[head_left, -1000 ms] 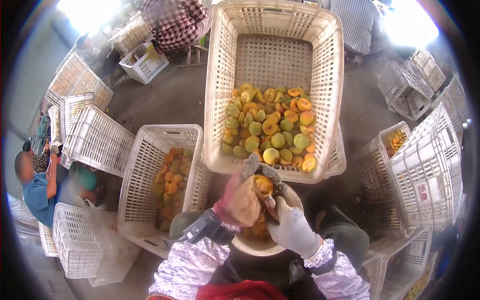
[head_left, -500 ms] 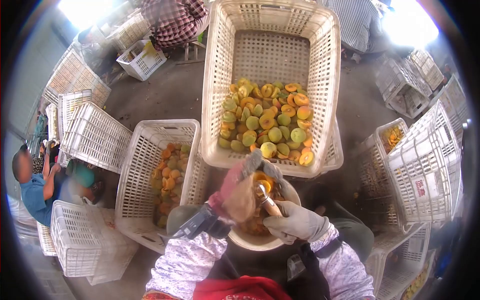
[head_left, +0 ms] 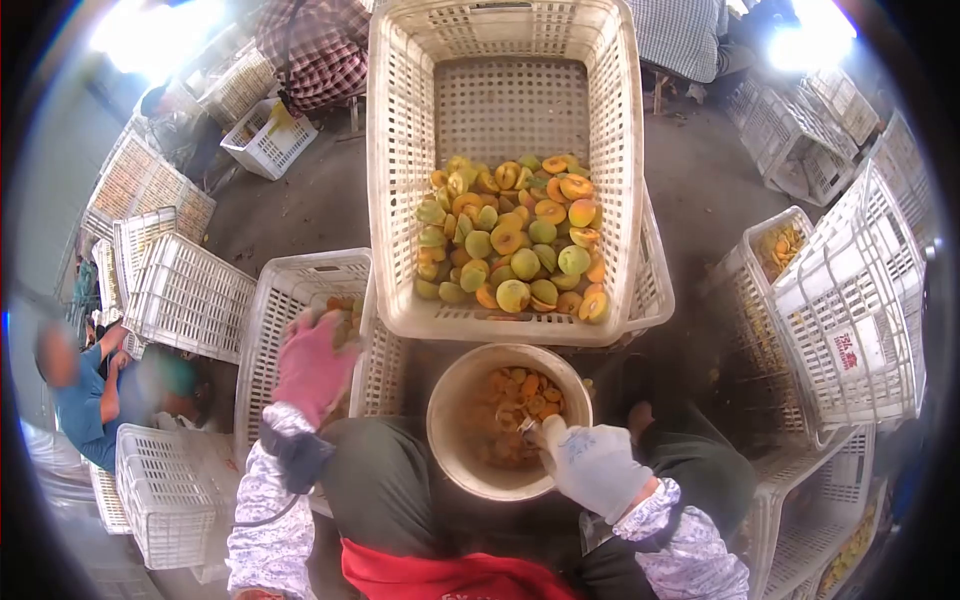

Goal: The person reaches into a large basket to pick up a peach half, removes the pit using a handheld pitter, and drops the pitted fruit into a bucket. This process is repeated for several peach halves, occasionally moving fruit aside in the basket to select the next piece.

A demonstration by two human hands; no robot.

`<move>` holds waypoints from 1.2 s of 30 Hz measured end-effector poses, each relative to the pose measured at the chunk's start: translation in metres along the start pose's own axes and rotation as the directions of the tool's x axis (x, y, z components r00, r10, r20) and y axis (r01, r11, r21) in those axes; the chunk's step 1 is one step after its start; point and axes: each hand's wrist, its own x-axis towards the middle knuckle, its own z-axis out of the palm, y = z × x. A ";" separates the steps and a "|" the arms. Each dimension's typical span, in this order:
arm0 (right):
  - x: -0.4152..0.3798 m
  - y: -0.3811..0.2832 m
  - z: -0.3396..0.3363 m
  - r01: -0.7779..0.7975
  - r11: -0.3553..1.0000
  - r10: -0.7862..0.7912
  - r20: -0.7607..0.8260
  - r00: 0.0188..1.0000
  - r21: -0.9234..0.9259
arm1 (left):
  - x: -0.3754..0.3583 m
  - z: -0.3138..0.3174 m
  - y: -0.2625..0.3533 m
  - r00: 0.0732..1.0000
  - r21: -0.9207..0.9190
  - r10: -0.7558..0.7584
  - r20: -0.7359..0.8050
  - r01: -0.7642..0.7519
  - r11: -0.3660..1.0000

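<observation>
Head view: left hand (head_left: 312, 362), in a pink glove, reached over the crate of peach halves (head_left: 300, 300) at the person's left, fingers loosely curled; whether they pinched a fruit could not be told. Right hand (head_left: 592, 462), white-gloved, was closed on a small pitting tool (head_left: 528, 428) at the bucket (head_left: 452, 392) rim. Best kept low there, I judged, so scraps drop among the pits. A second earlier both hands met over the bucket working one half; that fruit was gone.

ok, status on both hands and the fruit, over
Left hand over left crate, open, blurred. Right hand holds a tool at the bowl of pits. Halved fruit piled in front crate. Nothing in the way.
</observation>
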 end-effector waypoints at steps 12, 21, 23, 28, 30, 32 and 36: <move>-0.005 0.046 -0.045 -0.154 0.945 0.263 -0.391 0.882 0.289 | 0.100 0.058 0.181 0.892 -0.334 0.261 0.368 -0.135 0.933; 0.013 0.026 -0.026 0.028 0.953 0.149 -0.546 0.824 0.302 | 0.020 0.050 0.136 0.801 -0.446 0.554 0.227 0.591 -0.672; 0.018 0.017 -0.024 0.030 0.933 0.179 -0.536 0.825 0.359 | 0.004 0.027 0.149 0.809 -0.343 0.555 0.194 0.585 -0.734; 0.023 0.010 -0.011 -0.008 0.977 0.126 -0.547 0.828 0.212 | -0.005 -0.005 0.177 0.864 -0.135 0.501 0.056 0.503 -0.854; 0.025 0.011 -0.006 -0.106 0.979 0.169 -0.404 0.899 0.174 | -0.009 0.002 0.179 0.910 -0.487 0.410 0.061 0.385 -0.784; 0.025 0.014 -0.001 -0.094 0.987 0.138 -0.376 0.916 0.133 | -0.009 0.005 0.182 0.935 -0.482 0.354 0.014 0.317 -0.817; 0.028 0.007 -0.001 -0.129 0.989 0.147 -0.317 0.937 0.079 | -0.013 0.013 0.181 0.975 -0.995 0.200 -0.097 -0.099 0.000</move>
